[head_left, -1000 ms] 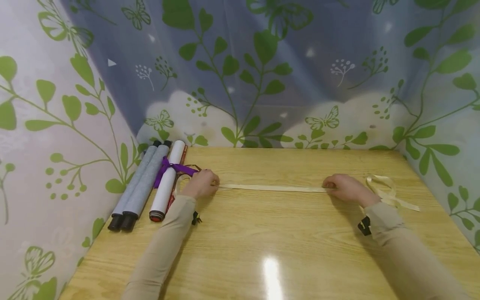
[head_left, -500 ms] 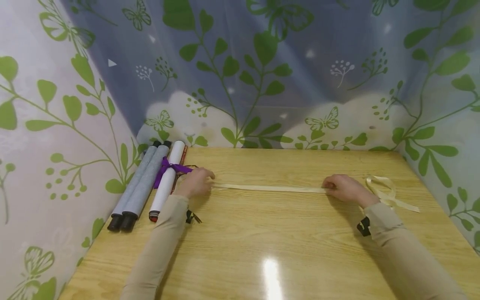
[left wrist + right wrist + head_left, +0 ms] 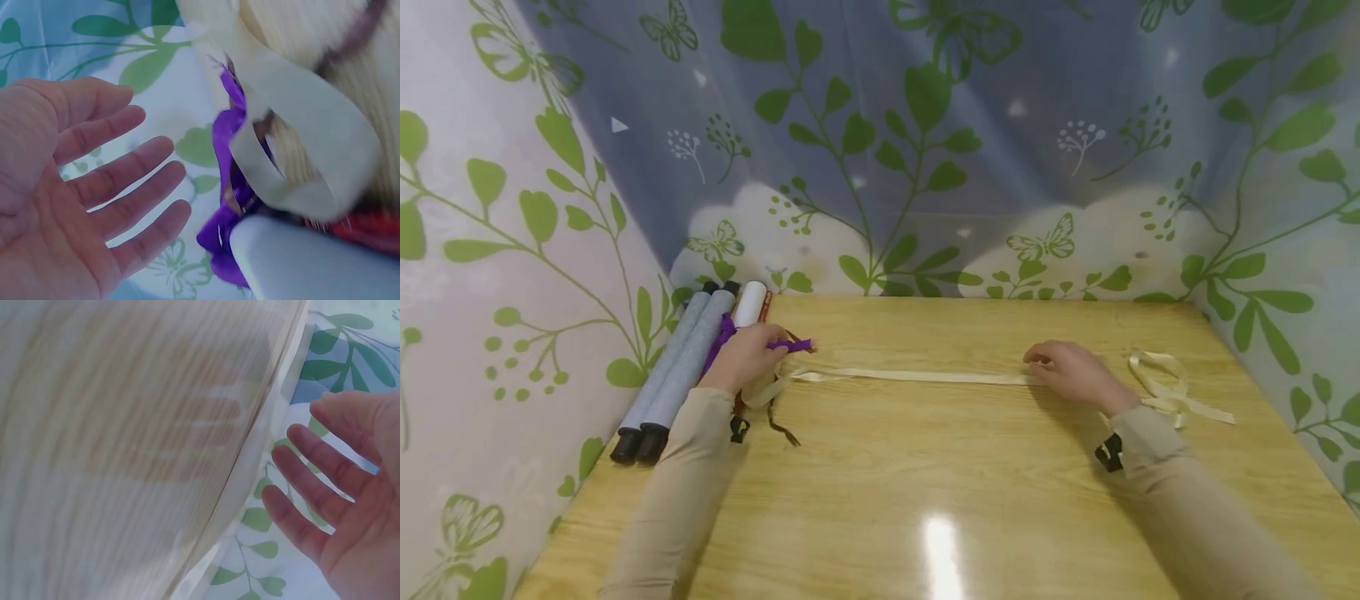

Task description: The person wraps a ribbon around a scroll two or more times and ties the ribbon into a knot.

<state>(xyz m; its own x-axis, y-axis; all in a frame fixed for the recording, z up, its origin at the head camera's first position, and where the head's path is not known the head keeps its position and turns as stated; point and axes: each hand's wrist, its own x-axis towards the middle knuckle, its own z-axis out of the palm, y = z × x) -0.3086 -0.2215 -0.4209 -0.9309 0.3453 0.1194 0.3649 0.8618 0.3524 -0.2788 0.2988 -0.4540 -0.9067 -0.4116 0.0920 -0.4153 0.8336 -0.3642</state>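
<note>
A cream ribbon (image 3: 925,377) lies stretched across the wooden table between my two hands. My left hand (image 3: 747,357) is above the white roll (image 3: 750,304), which has a purple ribbon (image 3: 797,344) tied round it. In the left wrist view the fingers (image 3: 131,172) are spread and hold nothing. A loop of the cream ribbon (image 3: 350,137) stands beside the purple bow and the end of the white roll (image 3: 300,262). My right hand (image 3: 1078,375) is at the ribbon's right stretch. Its fingers (image 3: 315,481) are apart, lightly bent and hold nothing in the right wrist view.
Two grey rolls (image 3: 688,362) with black ends lie side by side at the table's left. Loose curls of cream ribbon (image 3: 1172,387) lie right of my right hand. A thin dark cord (image 3: 782,425) hangs near the left wrist. Patterned cloth (image 3: 925,167) stands behind the table.
My left hand has let go of the ribbon's left part and moved left, over the white roll. My right hand has shifted slightly left and released its pinch on the ribbon.
</note>
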